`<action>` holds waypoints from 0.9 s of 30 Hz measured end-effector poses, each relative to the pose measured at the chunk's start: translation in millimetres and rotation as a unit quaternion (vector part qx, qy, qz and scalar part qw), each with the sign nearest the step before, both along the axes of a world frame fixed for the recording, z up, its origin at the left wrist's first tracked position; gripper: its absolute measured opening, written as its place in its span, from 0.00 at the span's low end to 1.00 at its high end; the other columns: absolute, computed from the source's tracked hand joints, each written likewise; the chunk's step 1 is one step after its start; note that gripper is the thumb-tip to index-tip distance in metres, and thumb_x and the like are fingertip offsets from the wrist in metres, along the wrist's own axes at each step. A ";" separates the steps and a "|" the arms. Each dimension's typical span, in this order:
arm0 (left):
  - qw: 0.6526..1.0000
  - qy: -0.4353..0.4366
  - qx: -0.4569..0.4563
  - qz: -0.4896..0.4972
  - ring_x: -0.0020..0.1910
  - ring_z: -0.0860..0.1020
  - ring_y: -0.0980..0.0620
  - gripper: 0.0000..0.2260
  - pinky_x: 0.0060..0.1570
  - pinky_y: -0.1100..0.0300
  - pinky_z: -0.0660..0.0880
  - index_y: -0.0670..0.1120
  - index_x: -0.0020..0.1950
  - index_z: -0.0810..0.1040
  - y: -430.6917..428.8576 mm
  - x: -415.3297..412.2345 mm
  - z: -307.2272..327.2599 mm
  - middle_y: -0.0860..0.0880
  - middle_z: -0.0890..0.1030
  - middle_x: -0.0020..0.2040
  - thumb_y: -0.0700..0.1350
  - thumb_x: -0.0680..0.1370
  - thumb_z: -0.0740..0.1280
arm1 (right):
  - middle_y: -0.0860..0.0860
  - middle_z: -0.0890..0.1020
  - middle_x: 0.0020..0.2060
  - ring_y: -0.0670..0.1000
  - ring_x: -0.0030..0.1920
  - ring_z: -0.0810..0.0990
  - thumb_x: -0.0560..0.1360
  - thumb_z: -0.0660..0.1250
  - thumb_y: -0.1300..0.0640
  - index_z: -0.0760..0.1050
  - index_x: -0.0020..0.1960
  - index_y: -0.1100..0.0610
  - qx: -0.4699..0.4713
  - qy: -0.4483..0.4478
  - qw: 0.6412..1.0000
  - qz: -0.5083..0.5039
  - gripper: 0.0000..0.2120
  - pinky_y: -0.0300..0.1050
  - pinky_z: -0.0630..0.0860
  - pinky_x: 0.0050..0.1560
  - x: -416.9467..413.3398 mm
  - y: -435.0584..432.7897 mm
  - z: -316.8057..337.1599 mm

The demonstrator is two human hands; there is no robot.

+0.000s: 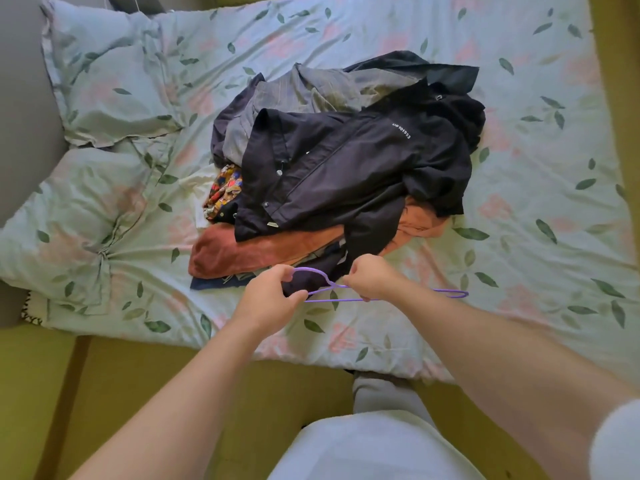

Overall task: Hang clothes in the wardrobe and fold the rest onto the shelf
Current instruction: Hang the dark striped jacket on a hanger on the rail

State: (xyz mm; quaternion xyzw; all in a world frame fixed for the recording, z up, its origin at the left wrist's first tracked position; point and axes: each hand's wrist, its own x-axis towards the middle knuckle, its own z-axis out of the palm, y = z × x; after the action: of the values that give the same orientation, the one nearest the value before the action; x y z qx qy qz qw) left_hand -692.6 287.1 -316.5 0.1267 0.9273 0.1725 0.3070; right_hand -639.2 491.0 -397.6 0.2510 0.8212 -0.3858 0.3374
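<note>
At the far left two pillows lie against the head of the bed, well apart from the work. In the middle of the bed sits the pile of clothes, with a dark shirt spread on top and a rust-coloured garment showing under it. The clothes are heaped here, I think, so that each piece can be taken from the near edge. At that edge the left hand is closed around a fold of dark cloth, just under the hook of a purple hanger. It seems to hold the cloth open so that the hanger's arm can go inside. I cannot tell if this cloth belongs to the top shirt or to another piece. The right hand is also closed, with its fingers curled around the hanger near its neck, probably to guide it. The hanger's far arm sticks out to the right, free over the sheet. Nothing hangs yet, so the task looks near its start. Neither the wardrobe nor the shelf is in view.
</note>
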 end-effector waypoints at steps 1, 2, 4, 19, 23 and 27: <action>1.000 -0.004 -0.005 0.003 0.57 0.77 0.54 0.21 0.49 0.67 0.69 0.50 0.67 0.76 1.7 -4.0 -2.7 0.56 0.79 0.58 0.53 0.76 0.74 | 0.53 0.82 0.24 0.54 0.35 0.83 0.74 0.63 0.53 0.82 0.36 0.61 -0.015 0.007 1.000 0.016 0.16 0.45 0.79 0.40 -8.2 -0.3 -1.8; 1.000 -0.010 -0.010 0.007 0.59 0.77 0.54 0.24 0.49 0.66 0.68 0.50 0.69 0.74 3.0 -7.6 -5.8 0.56 0.79 0.61 0.55 0.75 0.74 | 0.52 0.81 0.23 0.52 0.33 0.81 0.74 0.64 0.52 0.82 0.36 0.60 -0.032 0.014 0.999 0.025 0.15 0.44 0.78 0.38 -15.4 -1.0 -2.9; 0.998 -0.045 -0.016 0.030 0.62 0.77 0.53 0.29 0.51 0.63 0.68 0.51 0.72 0.72 3.8 -13.5 -12.7 0.55 0.78 0.64 0.59 0.75 0.74 | 0.50 0.77 0.19 0.49 0.25 0.76 0.74 0.66 0.51 0.80 0.37 0.57 -0.077 0.015 0.996 0.034 0.12 0.42 0.74 0.31 -25.8 -4.5 -6.9; 0.982 -0.070 -0.113 0.137 0.39 0.75 0.47 0.13 0.34 0.57 0.65 0.49 0.40 0.73 -1.0 -54.2 -72.0 0.51 0.77 0.36 0.52 0.83 0.62 | 0.52 0.79 0.47 0.52 0.43 0.77 0.78 0.67 0.56 0.76 0.54 0.50 -0.239 0.037 0.925 -0.294 0.06 0.49 0.77 0.46 -144.1 -8.0 -77.1; 0.975 -0.074 -0.090 0.191 0.35 0.73 0.54 0.10 0.33 0.60 0.65 0.48 0.42 0.75 -4.3 -56.9 -74.5 0.52 0.76 0.35 0.50 0.81 0.64 | 0.48 0.71 0.65 0.53 0.66 0.71 0.83 0.62 0.49 0.70 0.72 0.45 -0.316 -0.023 0.832 -0.455 0.18 0.57 0.72 0.68 -193.0 16.2 -70.0; 0.959 -0.075 -0.078 0.263 0.35 0.75 0.49 0.09 0.35 0.56 0.69 0.48 0.39 0.73 -15.0 -58.6 -73.5 0.51 0.77 0.33 0.49 0.77 0.68 | 0.56 0.68 0.74 0.58 0.73 0.69 0.82 0.62 0.51 0.62 0.78 0.57 -0.214 -0.039 0.864 -0.455 0.26 0.54 0.69 0.72 -223.2 36.1 -67.7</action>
State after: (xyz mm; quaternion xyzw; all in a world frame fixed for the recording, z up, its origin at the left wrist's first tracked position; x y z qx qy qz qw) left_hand -751.2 272.0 -390.0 -0.1597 0.9125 0.1839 0.3287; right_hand -862.4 527.1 -465.3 0.5333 0.4995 -0.6524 0.2011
